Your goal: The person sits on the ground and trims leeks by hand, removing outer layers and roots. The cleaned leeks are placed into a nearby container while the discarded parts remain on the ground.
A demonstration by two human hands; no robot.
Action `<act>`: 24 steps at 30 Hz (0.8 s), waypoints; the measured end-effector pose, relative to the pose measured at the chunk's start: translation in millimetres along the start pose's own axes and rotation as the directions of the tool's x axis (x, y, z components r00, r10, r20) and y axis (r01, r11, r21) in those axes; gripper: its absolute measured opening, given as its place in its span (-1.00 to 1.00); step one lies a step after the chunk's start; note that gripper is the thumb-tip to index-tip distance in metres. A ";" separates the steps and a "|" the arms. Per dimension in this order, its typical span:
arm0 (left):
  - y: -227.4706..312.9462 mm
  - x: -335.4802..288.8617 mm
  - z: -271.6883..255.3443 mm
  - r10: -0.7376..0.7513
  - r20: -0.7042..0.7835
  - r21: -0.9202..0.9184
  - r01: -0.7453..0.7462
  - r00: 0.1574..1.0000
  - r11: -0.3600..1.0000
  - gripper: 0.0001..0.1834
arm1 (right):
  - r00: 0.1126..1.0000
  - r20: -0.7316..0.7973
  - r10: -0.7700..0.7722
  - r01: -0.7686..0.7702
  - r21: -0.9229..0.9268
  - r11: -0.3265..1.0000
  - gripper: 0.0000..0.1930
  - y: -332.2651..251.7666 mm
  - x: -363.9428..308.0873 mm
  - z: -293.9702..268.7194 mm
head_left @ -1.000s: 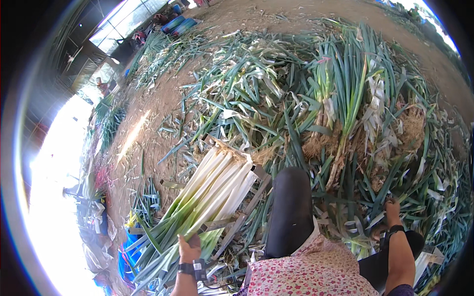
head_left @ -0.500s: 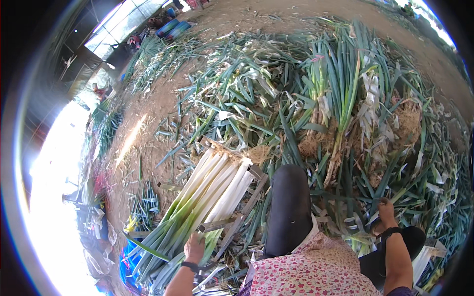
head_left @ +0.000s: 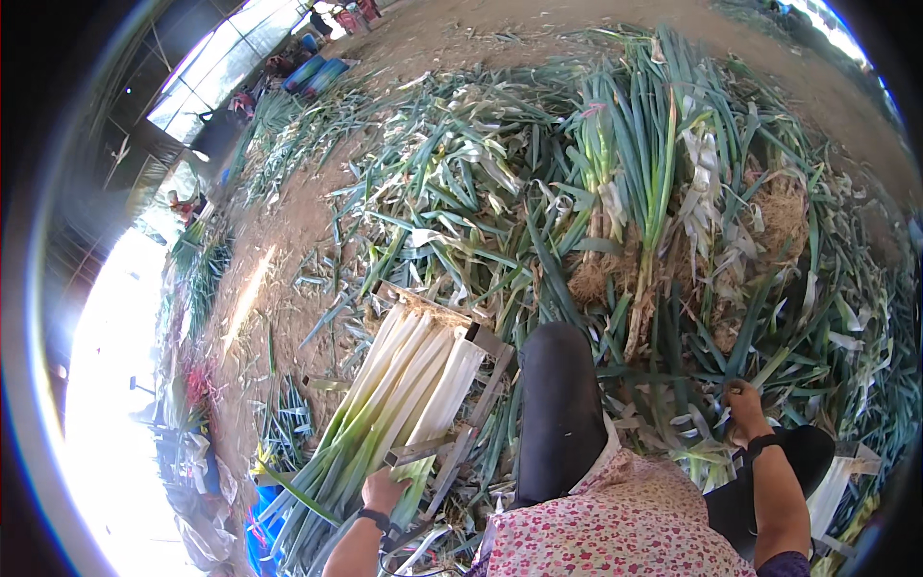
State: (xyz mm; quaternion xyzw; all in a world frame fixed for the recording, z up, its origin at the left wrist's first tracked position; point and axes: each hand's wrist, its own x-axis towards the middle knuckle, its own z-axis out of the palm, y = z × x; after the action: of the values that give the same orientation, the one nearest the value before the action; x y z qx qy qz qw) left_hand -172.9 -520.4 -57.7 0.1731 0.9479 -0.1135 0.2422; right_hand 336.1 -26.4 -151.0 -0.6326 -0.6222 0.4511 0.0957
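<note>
Leeks (head_left: 409,375) are laid side by side near seven o'clock from the view's centre, their pale root ends pointed toward one o'clock and their green leaves spread toward seven. They are cradled by a metal frame (head_left: 420,449). The left hand (head_left: 385,492) is placed on the green part, just below one short bar; its fingers are partly hidden, so whether the leaves are grasped cannot be told. The right hand (head_left: 745,412) is held at four o'clock beside loose greenery, its fingers curled inward; whether anything is gripped cannot be told. A dark band is worn on each wrist. A black-covered knee (head_left: 561,413) and a floral garment (head_left: 615,524) are seen at five o'clock. Loose leaves (head_left: 461,183) are heaped toward twelve, and untrimmed plants (head_left: 654,163) with shaggy brown roots (head_left: 781,207) are piled toward two. Bare soil (head_left: 298,216) is exposed at ten.
</note>
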 end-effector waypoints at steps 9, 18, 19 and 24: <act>-11.8 13.1 -0.7 0.010 -0.267 -0.105 -0.039 0.964 0.994 -0.53 | 1.000 0.018 -0.016 0.015 0.046 0.999 -0.70 -1.5 -5.3 -0.1; -6.7 -4.2 21.7 0.139 -0.241 -0.218 -0.193 0.960 0.957 -0.55 | 0.992 0.122 -0.018 -0.003 0.172 0.985 -0.69 4.1 0.4 5.3; -11.3 0.0 25.8 0.176 -0.252 -0.210 -0.231 0.952 0.950 -0.55 | 0.992 0.124 -0.014 -0.009 0.178 0.984 -0.70 4.3 -0.1 6.1; -18.9 30.2 48.5 0.243 -0.190 -0.162 -0.275 0.951 0.948 -0.56 | 0.989 0.150 -0.001 -0.023 0.159 0.987 -0.69 5.6 0.6 9.4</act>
State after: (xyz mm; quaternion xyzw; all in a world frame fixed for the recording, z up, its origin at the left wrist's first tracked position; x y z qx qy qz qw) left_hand -184.6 -543.9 -111.8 0.2818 0.9403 0.0236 0.1895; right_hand 333.5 -31.2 -160.5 -0.5908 -0.5858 0.5463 0.0968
